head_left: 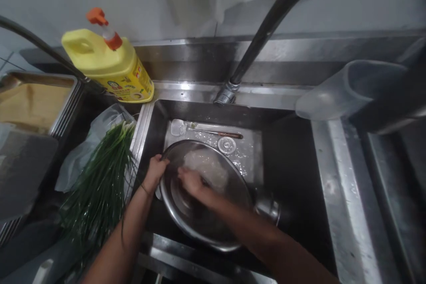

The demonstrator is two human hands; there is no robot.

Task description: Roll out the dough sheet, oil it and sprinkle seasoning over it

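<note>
Down in the sink (293, 159) sits the bowl (199, 226); the left hand (155, 172) has its fingers clamped on the rim, the right hand (191, 183) lies inside on the rice (208, 166), grip unclear.

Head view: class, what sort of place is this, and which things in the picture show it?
Probably a working kitchen's wash area: a deep steel sink with a tap, a yellow detergent jug, and green onions beside it. The left hand grips a steel bowl.
</note>
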